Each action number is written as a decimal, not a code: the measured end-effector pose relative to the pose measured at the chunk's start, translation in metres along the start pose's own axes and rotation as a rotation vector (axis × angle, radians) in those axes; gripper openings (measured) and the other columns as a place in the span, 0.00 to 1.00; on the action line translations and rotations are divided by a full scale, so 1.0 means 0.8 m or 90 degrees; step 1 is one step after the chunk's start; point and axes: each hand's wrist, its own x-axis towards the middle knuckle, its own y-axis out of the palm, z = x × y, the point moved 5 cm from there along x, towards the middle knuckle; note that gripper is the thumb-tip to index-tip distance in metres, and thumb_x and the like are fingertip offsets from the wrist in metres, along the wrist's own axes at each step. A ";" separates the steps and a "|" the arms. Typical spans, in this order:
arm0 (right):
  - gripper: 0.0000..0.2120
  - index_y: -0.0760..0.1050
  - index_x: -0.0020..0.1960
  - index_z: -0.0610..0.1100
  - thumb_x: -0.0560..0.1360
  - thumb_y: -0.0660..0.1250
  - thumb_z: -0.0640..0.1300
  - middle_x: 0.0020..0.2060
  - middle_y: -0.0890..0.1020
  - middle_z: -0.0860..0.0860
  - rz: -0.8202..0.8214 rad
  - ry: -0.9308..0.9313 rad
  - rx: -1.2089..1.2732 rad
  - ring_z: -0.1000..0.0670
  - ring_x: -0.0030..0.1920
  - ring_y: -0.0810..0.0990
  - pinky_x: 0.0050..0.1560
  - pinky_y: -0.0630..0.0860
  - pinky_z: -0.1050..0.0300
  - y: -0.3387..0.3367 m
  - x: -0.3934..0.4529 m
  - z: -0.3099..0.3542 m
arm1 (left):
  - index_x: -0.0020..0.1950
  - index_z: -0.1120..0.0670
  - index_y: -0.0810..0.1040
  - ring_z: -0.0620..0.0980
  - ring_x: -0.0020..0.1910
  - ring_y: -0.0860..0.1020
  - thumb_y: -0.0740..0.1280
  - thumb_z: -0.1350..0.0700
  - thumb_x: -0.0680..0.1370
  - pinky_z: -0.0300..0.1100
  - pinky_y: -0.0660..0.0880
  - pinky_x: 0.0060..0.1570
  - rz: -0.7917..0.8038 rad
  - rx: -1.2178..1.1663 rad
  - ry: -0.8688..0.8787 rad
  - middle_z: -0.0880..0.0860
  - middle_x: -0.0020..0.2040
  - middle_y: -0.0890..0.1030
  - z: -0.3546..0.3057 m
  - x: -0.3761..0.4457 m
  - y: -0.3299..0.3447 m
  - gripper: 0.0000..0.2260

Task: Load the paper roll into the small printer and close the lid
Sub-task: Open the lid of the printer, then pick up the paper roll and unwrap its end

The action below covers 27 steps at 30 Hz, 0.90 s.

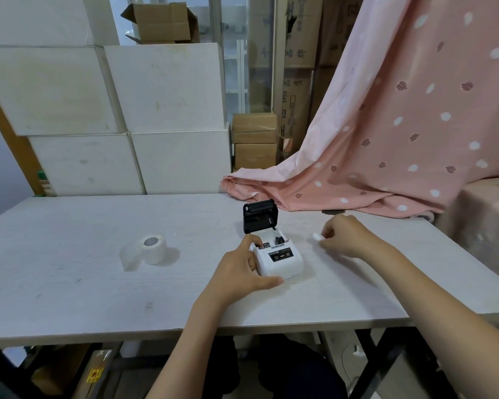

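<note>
A small white printer stands on the table, its black lid raised upright at the back. My left hand grips the printer's left side, thumb along its front edge and a fingertip at the open paper bay. My right hand hovers just right of the printer, fingers pinched on a small white scrap. The white paper roll lies on its side well to the left, a loose tail of paper trailing from it.
Pink patterned cloth drapes onto the table's back right corner behind the printer. White boxes and cardboard cartons are stacked beyond the far edge. The table's front edge runs close to my body.
</note>
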 end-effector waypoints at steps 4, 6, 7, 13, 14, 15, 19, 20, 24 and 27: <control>0.25 0.81 0.47 0.31 0.76 0.71 0.57 0.47 0.86 0.36 -0.008 0.022 -0.004 0.47 0.36 0.70 0.39 0.66 0.54 0.012 -0.006 -0.020 | 0.58 0.40 0.70 0.45 0.31 0.68 0.82 0.45 0.63 0.39 0.67 0.35 -0.004 0.001 -0.005 0.46 0.32 0.68 0.002 0.000 0.001 0.30; 0.21 0.82 0.46 0.33 0.75 0.73 0.54 0.46 0.86 0.37 -0.009 0.026 -0.015 0.45 0.37 0.74 0.39 0.68 0.53 0.014 -0.008 -0.020 | 0.59 0.40 0.70 0.45 0.31 0.68 0.82 0.45 0.63 0.39 0.67 0.35 -0.002 0.001 -0.007 0.46 0.32 0.68 0.001 -0.001 0.001 0.30; 0.19 0.83 0.46 0.35 0.75 0.73 0.53 0.45 0.87 0.38 -0.010 0.027 -0.021 0.44 0.39 0.78 0.39 0.70 0.52 0.015 -0.009 -0.020 | 0.59 0.40 0.70 0.45 0.31 0.68 0.81 0.45 0.64 0.38 0.67 0.35 0.001 0.003 -0.008 0.46 0.32 0.68 0.001 -0.002 0.001 0.30; 0.12 0.84 0.48 0.42 0.76 0.73 0.51 0.46 0.86 0.46 -0.009 0.032 -0.028 0.42 0.48 0.83 0.50 0.81 0.47 0.014 -0.021 -0.012 | 0.66 0.36 0.71 0.44 0.31 0.68 0.80 0.43 0.64 0.39 0.68 0.37 0.007 0.024 -0.010 0.47 0.33 0.68 -0.003 -0.005 0.001 0.33; 0.14 0.84 0.50 0.41 0.76 0.72 0.52 0.47 0.86 0.45 -0.006 0.036 -0.028 0.42 0.49 0.83 0.51 0.80 0.47 0.014 -0.023 -0.011 | 0.67 0.36 0.70 0.44 0.32 0.69 0.80 0.43 0.64 0.39 0.69 0.37 0.008 0.029 -0.011 0.47 0.33 0.69 -0.002 -0.005 0.001 0.34; 0.16 0.83 0.52 0.40 0.77 0.72 0.53 0.48 0.86 0.44 -0.002 0.040 -0.028 0.41 0.50 0.83 0.52 0.80 0.47 0.014 -0.024 -0.011 | 0.69 0.36 0.69 0.44 0.32 0.70 0.79 0.42 0.64 0.39 0.70 0.38 0.008 0.034 -0.011 0.47 0.33 0.69 -0.002 -0.005 0.002 0.36; 0.27 0.74 0.70 0.36 0.78 0.71 0.51 0.62 0.82 0.41 0.006 0.049 -0.052 0.39 0.63 0.80 0.63 0.77 0.46 0.014 -0.036 0.002 | 0.72 0.36 0.65 0.43 0.35 0.71 0.77 0.39 0.65 0.38 0.70 0.39 -0.011 0.065 -0.002 0.44 0.35 0.70 -0.008 -0.009 0.001 0.38; 0.30 0.70 0.75 0.36 0.79 0.70 0.51 0.66 0.79 0.41 -0.011 0.039 -0.054 0.39 0.67 0.77 0.66 0.75 0.46 0.012 -0.041 0.010 | 0.71 0.36 0.65 0.42 0.38 0.71 0.76 0.38 0.67 0.39 0.69 0.40 -0.023 0.066 0.005 0.43 0.37 0.70 -0.012 -0.012 0.001 0.36; 0.32 0.62 0.81 0.38 0.83 0.64 0.52 0.71 0.76 0.40 -0.125 -0.019 0.041 0.39 0.72 0.74 0.69 0.72 0.47 0.009 -0.066 0.061 | 0.66 0.42 0.67 0.45 0.53 0.71 0.69 0.38 0.75 0.41 0.68 0.50 -0.113 0.022 0.032 0.43 0.50 0.72 -0.012 -0.017 -0.009 0.23; 0.45 0.55 0.83 0.38 0.79 0.65 0.66 0.73 0.73 0.38 -0.049 -0.022 0.080 0.38 0.74 0.72 0.68 0.72 0.45 0.030 -0.087 0.100 | 0.66 0.47 0.67 0.49 0.62 0.72 0.66 0.45 0.80 0.41 0.67 0.58 -0.193 -0.020 -0.009 0.48 0.62 0.69 -0.002 -0.013 -0.019 0.17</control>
